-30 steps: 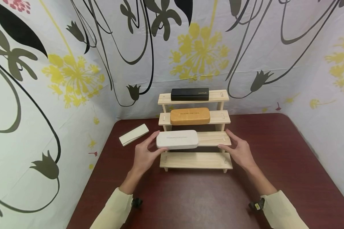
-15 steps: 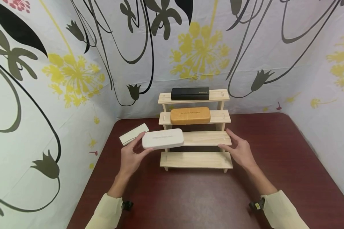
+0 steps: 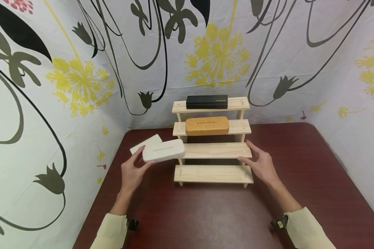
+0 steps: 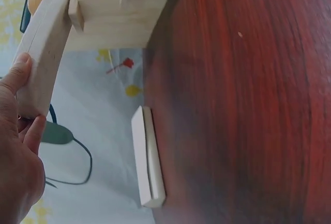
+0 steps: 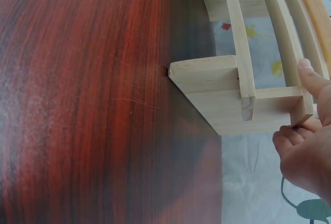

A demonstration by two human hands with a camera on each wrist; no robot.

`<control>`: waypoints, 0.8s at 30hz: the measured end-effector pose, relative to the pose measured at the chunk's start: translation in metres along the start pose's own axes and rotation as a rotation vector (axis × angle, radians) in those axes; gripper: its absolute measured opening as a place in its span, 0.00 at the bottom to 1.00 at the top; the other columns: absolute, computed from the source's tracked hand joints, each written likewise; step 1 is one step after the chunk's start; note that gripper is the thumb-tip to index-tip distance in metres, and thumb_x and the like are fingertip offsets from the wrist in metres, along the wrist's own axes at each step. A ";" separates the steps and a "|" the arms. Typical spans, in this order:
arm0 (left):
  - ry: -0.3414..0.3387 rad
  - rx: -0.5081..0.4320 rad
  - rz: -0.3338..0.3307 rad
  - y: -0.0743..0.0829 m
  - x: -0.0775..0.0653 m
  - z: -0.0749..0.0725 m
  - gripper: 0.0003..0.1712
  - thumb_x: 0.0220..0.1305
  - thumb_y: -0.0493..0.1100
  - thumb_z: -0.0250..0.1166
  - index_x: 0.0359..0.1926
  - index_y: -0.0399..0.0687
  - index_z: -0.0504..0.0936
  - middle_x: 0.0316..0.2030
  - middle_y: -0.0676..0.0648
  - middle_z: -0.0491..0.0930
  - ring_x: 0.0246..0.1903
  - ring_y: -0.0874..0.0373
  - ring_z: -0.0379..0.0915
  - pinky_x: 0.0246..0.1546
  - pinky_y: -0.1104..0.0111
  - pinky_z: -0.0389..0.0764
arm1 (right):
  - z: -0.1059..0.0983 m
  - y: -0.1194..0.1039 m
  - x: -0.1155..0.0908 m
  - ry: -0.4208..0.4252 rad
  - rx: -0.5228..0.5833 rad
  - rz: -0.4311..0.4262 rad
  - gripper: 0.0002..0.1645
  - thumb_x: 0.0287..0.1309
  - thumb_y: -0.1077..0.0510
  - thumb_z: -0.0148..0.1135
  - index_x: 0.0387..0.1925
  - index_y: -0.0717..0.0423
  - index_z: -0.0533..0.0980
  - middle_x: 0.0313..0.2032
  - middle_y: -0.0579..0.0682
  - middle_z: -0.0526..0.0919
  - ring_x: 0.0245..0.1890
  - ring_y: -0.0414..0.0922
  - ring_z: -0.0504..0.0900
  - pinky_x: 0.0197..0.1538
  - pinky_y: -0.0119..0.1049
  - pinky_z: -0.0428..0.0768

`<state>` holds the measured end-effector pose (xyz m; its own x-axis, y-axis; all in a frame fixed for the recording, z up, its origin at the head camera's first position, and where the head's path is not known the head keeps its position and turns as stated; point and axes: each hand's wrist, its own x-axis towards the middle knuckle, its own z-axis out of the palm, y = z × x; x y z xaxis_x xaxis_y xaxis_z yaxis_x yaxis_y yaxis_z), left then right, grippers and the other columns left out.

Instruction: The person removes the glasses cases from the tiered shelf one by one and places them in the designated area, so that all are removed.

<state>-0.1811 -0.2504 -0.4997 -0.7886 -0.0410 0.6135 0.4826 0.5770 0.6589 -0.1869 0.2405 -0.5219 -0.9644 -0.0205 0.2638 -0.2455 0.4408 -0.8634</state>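
Observation:
My left hand pinches a white glasses case by its left end. The case is raised, slightly tilted, its right end overlapping the left end of a wooden step rack in the head view. My right hand grips the right end of the rack's second board from the bottom, thumb and fingers on either side of it, as the right wrist view also shows. On the board above lies an orange glasses case; a black case lies on the top one. Both lower boards carry nothing.
A flat cream case lies on the dark red table left of the rack, partly hidden by the white case in the head view. Floral cloth hangs behind and at both sides.
My left hand has taken the white case off the second board from the bottom and moved it left, tilting it slightly. The right hand keeps its grip on the rack.

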 end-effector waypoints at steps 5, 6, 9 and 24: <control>0.018 -0.040 -0.020 -0.008 -0.003 -0.002 0.42 0.49 0.33 0.86 0.68 0.42 0.83 0.62 0.42 0.84 0.61 0.46 0.81 0.57 0.63 0.83 | 0.000 0.000 0.000 0.000 -0.018 0.008 0.51 0.61 0.55 0.80 0.79 0.62 0.64 0.73 0.63 0.71 0.54 0.57 0.86 0.44 0.17 0.80; 0.020 -0.040 -0.021 -0.008 -0.003 -0.002 0.42 0.49 0.34 0.86 0.68 0.42 0.83 0.62 0.42 0.84 0.61 0.46 0.81 0.56 0.62 0.83 | 0.000 0.000 0.000 0.001 -0.018 0.008 0.51 0.61 0.55 0.80 0.79 0.62 0.64 0.73 0.63 0.71 0.55 0.57 0.85 0.44 0.17 0.80; 0.030 -0.032 -0.038 -0.011 -0.003 -0.004 0.42 0.49 0.34 0.86 0.67 0.42 0.83 0.62 0.42 0.84 0.61 0.47 0.81 0.57 0.64 0.83 | -0.001 0.000 0.000 0.001 -0.014 0.006 0.51 0.62 0.55 0.80 0.79 0.62 0.64 0.73 0.63 0.71 0.56 0.58 0.85 0.45 0.18 0.79; 0.147 -0.062 -0.126 -0.029 -0.004 -0.015 0.42 0.48 0.31 0.86 0.66 0.44 0.84 0.62 0.40 0.84 0.64 0.45 0.79 0.56 0.63 0.82 | -0.001 0.000 -0.001 0.003 -0.006 -0.006 0.51 0.61 0.56 0.80 0.78 0.64 0.65 0.73 0.63 0.70 0.55 0.58 0.85 0.43 0.16 0.79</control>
<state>-0.1863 -0.2789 -0.5146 -0.7821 -0.2309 0.5788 0.4101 0.5085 0.7571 -0.1862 0.2414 -0.5219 -0.9626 -0.0201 0.2702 -0.2505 0.4459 -0.8593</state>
